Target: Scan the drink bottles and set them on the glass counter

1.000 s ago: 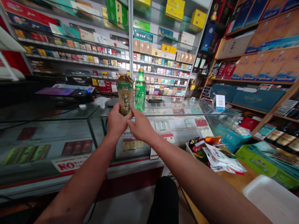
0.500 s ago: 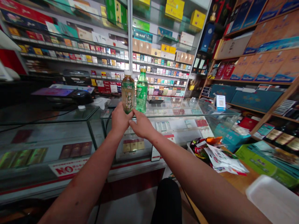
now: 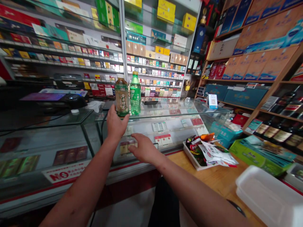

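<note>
The left hand [image 3: 115, 123] is wrapped around the base of the tea bottle [image 3: 121, 98], which now stands upright on the glass counter [image 3: 165, 111], touching or just beside the green soda bottle [image 3: 135, 93] at its 3 o'clock; half a second ago both hands met at the bottle's foot. The right hand [image 3: 143, 148] has since let go and dropped toward 6 o'clock, fingers loosely spread and holding nothing, hovering before the display case front (cigarette packs [image 3: 163, 139] show behind the glass). The bottle seems set down, with only the left hand's grip remaining; a tray of snack packets [image 3: 208, 150] lies on the wooden table [image 3: 217, 179] at 4 o'clock.
</note>
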The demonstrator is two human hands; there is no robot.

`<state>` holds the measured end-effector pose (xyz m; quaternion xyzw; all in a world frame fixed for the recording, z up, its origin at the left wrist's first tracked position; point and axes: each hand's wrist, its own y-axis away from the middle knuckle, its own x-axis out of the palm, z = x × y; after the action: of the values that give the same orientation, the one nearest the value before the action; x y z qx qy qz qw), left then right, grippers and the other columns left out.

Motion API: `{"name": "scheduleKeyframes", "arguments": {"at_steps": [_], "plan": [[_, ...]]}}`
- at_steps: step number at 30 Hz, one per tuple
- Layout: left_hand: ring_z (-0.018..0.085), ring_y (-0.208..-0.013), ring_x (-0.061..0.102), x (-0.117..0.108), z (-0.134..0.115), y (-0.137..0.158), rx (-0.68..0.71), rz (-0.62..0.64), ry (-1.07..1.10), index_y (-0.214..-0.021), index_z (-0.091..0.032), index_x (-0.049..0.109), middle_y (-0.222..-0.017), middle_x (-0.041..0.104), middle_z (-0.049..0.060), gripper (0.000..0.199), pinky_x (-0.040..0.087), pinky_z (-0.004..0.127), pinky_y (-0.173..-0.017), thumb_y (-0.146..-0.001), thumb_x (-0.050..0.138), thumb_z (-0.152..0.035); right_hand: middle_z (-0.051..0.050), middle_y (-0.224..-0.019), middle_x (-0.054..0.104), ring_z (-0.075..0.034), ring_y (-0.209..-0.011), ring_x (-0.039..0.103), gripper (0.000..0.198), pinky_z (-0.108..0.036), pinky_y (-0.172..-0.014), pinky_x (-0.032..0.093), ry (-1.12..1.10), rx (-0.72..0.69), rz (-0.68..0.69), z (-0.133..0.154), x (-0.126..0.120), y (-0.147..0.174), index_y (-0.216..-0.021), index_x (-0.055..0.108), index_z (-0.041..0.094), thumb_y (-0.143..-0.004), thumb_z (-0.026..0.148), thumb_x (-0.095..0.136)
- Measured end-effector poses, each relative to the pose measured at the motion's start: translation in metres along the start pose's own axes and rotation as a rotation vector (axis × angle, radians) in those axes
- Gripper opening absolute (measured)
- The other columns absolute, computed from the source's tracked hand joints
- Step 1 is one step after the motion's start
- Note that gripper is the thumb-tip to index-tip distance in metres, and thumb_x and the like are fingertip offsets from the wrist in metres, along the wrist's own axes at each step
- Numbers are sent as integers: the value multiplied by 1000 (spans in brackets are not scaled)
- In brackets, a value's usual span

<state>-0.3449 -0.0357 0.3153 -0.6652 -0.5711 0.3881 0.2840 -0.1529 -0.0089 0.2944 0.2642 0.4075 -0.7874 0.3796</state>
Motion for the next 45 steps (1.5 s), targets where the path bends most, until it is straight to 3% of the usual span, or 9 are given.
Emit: {"name": "scheduleKeyframes", "arguments": {"at_steps": [5,10,14,17,24,30,35,39,45], "plan": [[30,-133,50,-3,-37,52,77,-103,73,-143,-13,48,-137,55,17,64,39,43,-115,-86,70,-32,-13,-135,65,-28,-127,60,51,-42,-113,44,-136,149,-62,-25,3,90,-134,65,13,-87,30,66],[23,-115,64,10,-89,133,-1,55,267,-128,-17,61,-122,67,9,41,48,39,-107,-91,68,-32,-7,-122,71,-25,-116,66,42,-41,-105,51,-251,315,-178,-45,3,191,-122,70,21,-81,15,65],[21,-102,68,35,-123,215,-80,301,420,-114,-19,68,-111,71,6,27,52,36,-98,-91,68,-33,-7,-123,71,-23,-119,64,39,-38,-108,47,-314,523,-198,-52,1,266,-118,74,20,-81,13,64],[19,-96,69,47,-151,283,-111,586,553,-106,-19,71,-104,72,5,19,53,33,-91,-94,66,-33,-7,-119,72,-23,-116,65,37,-36,-106,47,-336,643,-253,-58,2,317,-116,75,18,-82,13,63],[15,-86,66,32,-227,403,18,1218,806,-94,-20,70,-90,70,1,15,50,27,-80,-99,58,-28,-3,-104,76,-19,-89,70,42,-28,-82,53,-520,683,-378,-73,-8,413,-111,78,20,-81,5,53],[17,-93,67,38,-270,459,47,1449,857,-99,-20,70,-96,71,2,17,49,29,-86,-99,58,-31,-6,-93,75,-20,-84,70,28,-28,-76,53,-469,789,-564,-83,-32,479,-104,78,15,-87,12,55],[19,-100,67,58,-307,489,-67,1618,898,-106,-19,70,-105,71,5,25,51,30,-88,-101,55,-39,-6,-103,74,-21,-97,69,23,-32,-91,51,-341,936,-721,-96,-54,531,-106,76,18,-91,21,58],[20,-103,66,75,-339,511,-146,1731,928,-112,-18,68,-110,70,7,31,51,31,-90,-101,54,-44,-4,-86,71,-19,-80,66,19,-30,-76,50,-106,1132,-873,-112,-83,574,-92,73,18,-93,30,58],[20,-96,67,90,-373,544,-185,1820,962,-117,-15,65,-107,70,9,38,52,32,-85,-101,55,-47,-7,-103,67,-15,-72,61,27,-33,-76,52,406,1145,-1160,-132,-149,611,-111,68,16,-91,33,59]]}}
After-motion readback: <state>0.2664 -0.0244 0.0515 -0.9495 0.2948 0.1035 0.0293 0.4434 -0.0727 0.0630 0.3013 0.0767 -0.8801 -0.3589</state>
